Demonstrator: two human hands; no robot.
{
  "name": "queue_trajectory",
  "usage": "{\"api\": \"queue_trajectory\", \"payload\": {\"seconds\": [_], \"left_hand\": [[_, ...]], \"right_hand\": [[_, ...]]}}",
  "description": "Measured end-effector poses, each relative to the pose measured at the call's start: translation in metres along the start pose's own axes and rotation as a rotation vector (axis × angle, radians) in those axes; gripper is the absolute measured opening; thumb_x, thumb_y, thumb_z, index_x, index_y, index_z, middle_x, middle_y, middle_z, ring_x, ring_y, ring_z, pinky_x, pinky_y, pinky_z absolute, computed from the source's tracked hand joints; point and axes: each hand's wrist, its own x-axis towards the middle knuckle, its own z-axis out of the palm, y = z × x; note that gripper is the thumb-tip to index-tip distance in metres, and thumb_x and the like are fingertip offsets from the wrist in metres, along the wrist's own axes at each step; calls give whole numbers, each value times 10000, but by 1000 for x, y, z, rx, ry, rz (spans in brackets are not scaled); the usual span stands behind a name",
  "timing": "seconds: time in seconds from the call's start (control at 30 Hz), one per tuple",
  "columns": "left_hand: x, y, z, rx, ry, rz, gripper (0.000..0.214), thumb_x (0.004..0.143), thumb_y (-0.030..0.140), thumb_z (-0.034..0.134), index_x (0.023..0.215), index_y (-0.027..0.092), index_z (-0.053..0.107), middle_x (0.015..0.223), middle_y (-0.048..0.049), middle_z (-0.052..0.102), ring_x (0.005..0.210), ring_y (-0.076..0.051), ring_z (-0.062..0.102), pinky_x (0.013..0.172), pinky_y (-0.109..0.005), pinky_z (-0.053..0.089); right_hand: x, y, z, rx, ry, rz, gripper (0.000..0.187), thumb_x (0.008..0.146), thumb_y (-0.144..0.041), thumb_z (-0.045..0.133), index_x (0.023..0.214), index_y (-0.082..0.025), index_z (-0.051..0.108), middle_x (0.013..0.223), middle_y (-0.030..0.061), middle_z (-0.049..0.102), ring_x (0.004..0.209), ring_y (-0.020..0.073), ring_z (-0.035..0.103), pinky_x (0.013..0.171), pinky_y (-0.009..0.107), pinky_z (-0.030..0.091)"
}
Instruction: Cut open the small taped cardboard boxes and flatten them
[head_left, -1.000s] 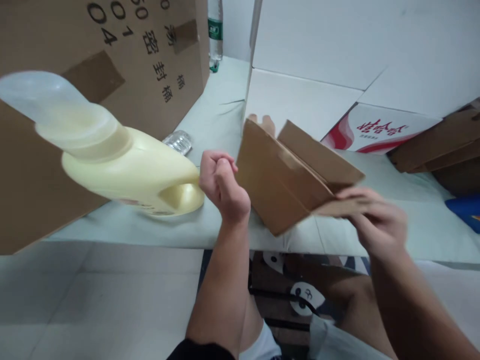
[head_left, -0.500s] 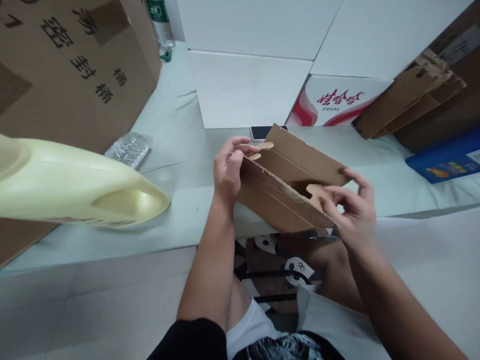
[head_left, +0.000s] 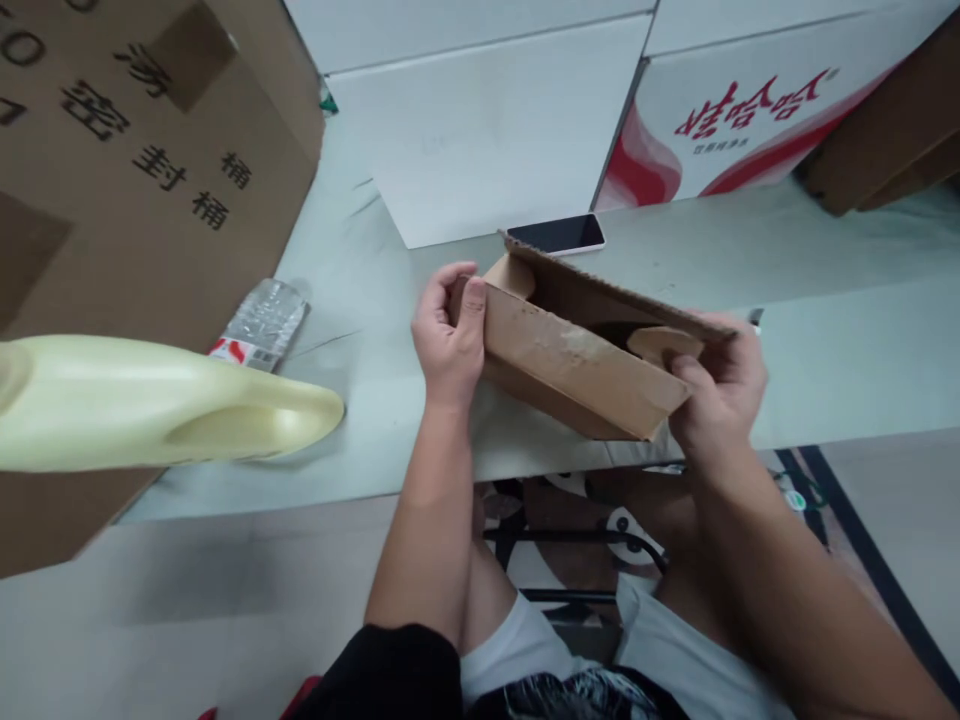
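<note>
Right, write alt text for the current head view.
A person's two hands hold an open cardboard box by opposite ends over a pale green surface. A phone lies beyond it; a pale yellow bottle is at left.

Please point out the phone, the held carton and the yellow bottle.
Phone (head_left: 564, 233), head view: on its dark screen.
Held carton (head_left: 576, 364), head view: on its near wall.
Yellow bottle (head_left: 109, 402), head view: on its body.

A single camera here, up on the person's head, facing forward and down: lap (head_left: 517, 640) at the bottom edge, left hand (head_left: 452, 335) and right hand (head_left: 721, 390) close in, small cardboard box (head_left: 579, 352) seen from above, table (head_left: 379, 420) running across, white boxes (head_left: 495, 135) filling the far side.
</note>
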Motion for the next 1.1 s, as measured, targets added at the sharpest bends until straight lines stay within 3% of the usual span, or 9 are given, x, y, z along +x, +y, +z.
{"api": "queue_trajectory", "payload": {"seconds": [0.07,0.17,0.33,0.47,0.63,0.73,0.83,0.97,1.1], "left_hand": [[1,-5,0,49,-18,58,451,915,652,640,1132,259,682,1068,-53,685,1024,-191,689,927,-315,557],[5,-8,3,122,-80,134,352,959,582,610,1056,259,711,1153,-66,670,1159,-226,660,1042,-375,532],[6,-1,12,199,-262,199,342,970,529,582,949,250,778,1169,-75,705,1178,-259,656,1090,-443,511],[3,-1,16,216,-305,277,368,967,519,568,960,249,819,1120,-75,739,1108,-251,688,1049,-444,532],[3,-11,12,212,-180,262,321,929,465,602,908,240,831,1014,-66,744,1018,-224,702,1008,-411,546],[9,-18,6,150,-29,170,259,895,367,613,893,208,818,1021,-70,739,1039,-218,695,1014,-385,536],[18,-23,3,93,186,-10,270,878,316,551,879,171,779,997,-59,735,1043,-205,691,999,-352,539],[27,-23,3,-26,361,-247,242,837,334,566,895,160,724,933,-35,709,937,-181,683,892,-308,563],[26,-22,4,-11,366,-263,253,807,382,623,918,172,712,950,-21,706,941,-173,669,846,-278,556]], "right_hand": [[-1,3,-7,56,-52,-15,315,940,-535,512,1122,-319,651,1205,106,685,1210,323,653,982,552,556],[0,9,-20,114,-142,-31,327,936,-552,499,1038,-321,707,1231,97,682,1244,342,629,996,586,538],[-5,14,-41,196,-186,-47,262,951,-491,536,986,-338,747,1272,68,646,1167,304,651,998,563,545],[-15,14,-44,19,-165,-37,427,975,-615,414,1085,-350,730,1379,81,563,1228,305,615,1022,530,547],[-19,29,-33,82,-97,166,504,980,-616,387,1366,-338,551,1319,92,623,1173,263,636,955,437,571],[-15,38,-29,70,-47,399,407,986,-521,415,1227,-269,623,1236,99,670,1074,252,668,895,428,578],[-10,36,-27,16,-186,504,438,993,-521,384,1080,-230,700,1179,102,726,1118,270,671,1025,482,528],[-7,23,-16,85,-486,343,545,1013,-555,334,1290,-213,657,1428,119,655,1377,288,566,1195,499,407],[-15,15,6,5,-584,70,592,968,-476,392,1451,-159,523,1457,191,615,1333,344,588,1114,569,465]]}}
